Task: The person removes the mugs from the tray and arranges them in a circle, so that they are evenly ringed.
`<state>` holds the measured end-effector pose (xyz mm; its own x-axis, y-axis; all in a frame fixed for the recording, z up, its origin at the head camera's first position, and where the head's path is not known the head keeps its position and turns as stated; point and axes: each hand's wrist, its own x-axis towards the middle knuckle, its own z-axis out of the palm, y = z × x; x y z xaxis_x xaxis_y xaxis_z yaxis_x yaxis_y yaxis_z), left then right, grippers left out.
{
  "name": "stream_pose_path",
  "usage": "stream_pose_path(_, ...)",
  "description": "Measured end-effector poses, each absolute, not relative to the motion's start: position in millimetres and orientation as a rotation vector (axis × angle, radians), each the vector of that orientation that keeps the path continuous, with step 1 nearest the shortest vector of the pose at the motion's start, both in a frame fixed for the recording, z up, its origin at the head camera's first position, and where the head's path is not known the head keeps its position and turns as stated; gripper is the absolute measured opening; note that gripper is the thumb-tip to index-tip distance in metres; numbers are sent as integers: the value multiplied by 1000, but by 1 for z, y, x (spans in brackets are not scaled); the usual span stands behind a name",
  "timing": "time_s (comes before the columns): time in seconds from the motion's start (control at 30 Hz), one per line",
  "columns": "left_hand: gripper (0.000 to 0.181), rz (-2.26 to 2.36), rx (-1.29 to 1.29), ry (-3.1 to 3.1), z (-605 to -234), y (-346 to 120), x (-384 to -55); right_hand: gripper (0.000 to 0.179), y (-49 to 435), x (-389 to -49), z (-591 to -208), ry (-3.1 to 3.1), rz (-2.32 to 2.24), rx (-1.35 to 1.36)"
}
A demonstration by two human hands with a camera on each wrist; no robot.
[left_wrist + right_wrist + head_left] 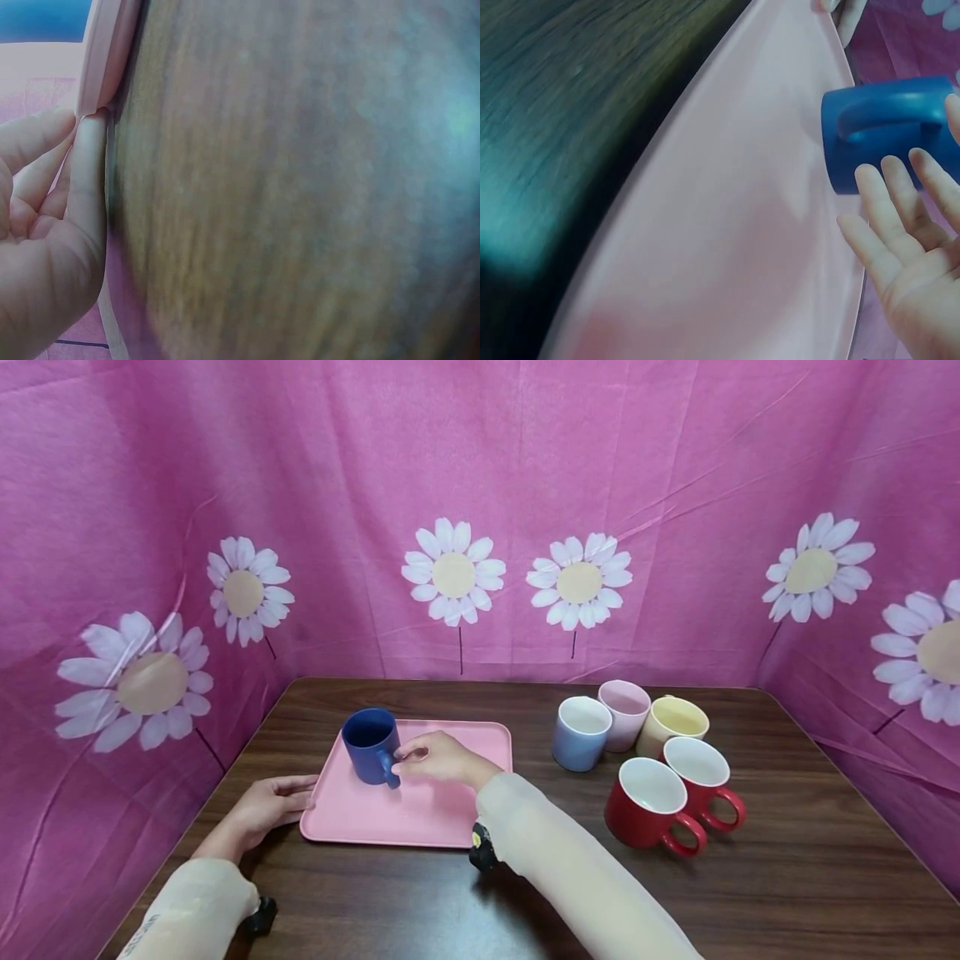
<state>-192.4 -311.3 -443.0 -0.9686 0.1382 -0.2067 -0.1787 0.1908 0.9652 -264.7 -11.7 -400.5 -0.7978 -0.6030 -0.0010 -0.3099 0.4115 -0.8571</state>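
Note:
A dark blue mug stands upright near the left side of a pink tray, its handle turned toward the front right. My right hand is beside that handle. In the right wrist view the fingers are fairly straight and spread near the blue mug, with no grip on it. At the tray's left edge lies my left hand. Its fingers are extended and their tips touch the pink rim, as the left wrist view shows; whether they pinch it is hard to tell.
Several mugs stand grouped on the wooden table to the right: light blue, pale pink, yellow and two red ones, one in front. A pink curtain with daisies surrounds the table.

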Motion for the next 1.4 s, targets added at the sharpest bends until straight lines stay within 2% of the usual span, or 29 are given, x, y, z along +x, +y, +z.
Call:
stream_pose_path(0.87, 55, 1846, -39, 2222, -443, -310, -195, 19, -38, -261, -398, 2402, -1241, -656)
stream_pose_path(1.4, 54, 1843, -40, 2226, -443, -310, -194, 13, -17, -268, -393, 2024, -1289, -790)
